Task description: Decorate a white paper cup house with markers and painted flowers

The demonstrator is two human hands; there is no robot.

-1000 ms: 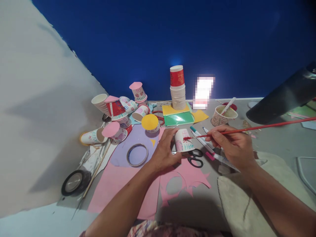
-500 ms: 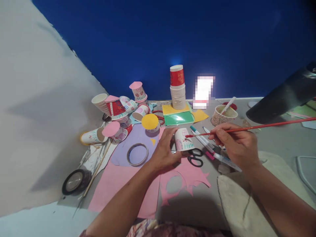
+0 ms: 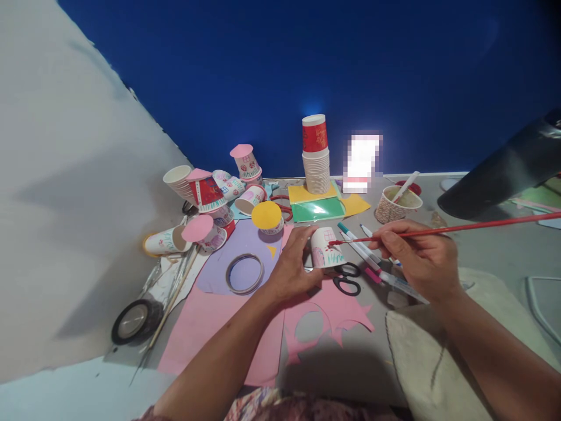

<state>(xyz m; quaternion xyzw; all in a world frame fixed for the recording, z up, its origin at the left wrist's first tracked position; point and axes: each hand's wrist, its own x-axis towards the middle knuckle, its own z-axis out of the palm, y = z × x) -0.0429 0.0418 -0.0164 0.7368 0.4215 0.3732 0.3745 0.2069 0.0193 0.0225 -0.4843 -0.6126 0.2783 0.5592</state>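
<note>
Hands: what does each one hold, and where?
Left hand grips the upturned cup by its side. Right hand pinches the red brush near its front end.

The left forearm runs in from 6 o'clock toward 12, bare, its wrist bent a little so the left hand (image 3: 293,266) lies palm down with fingers curled forward and thumb spread. The right forearm enters from 4 o'clock and points toward 10, ending in the right hand (image 3: 421,257), whose fingers (image 3: 386,238) are pinched together at its 10 o'clock end, knuckles up.
</note>
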